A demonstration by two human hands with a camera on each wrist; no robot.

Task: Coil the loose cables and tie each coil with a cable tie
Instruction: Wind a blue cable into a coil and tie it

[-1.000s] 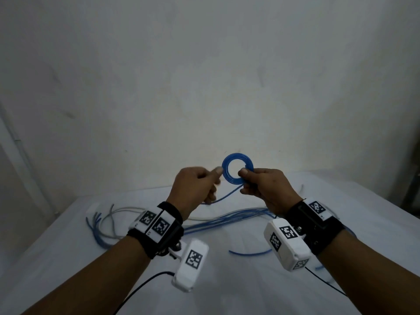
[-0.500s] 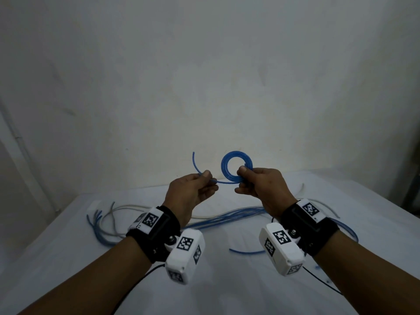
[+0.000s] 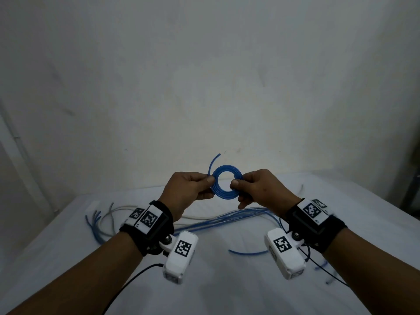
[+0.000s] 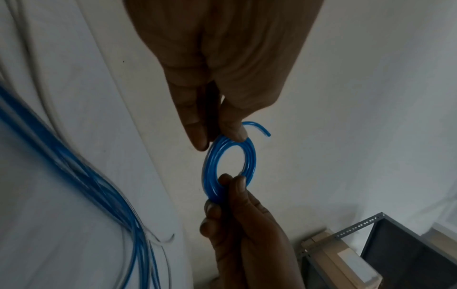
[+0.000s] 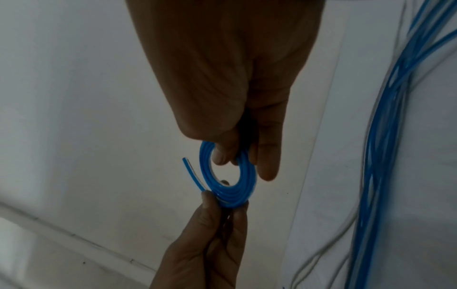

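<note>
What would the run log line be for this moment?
stage: coiling | blue coil: held above table, end sticking up | left hand: pinches coil | right hand: pinches coil | tie: none seen

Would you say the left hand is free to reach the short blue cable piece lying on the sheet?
Probably not yet: the left hand pinches the blue coil, as does the right hand. The short blue piece lies unobstructed on the white sheet.
</note>
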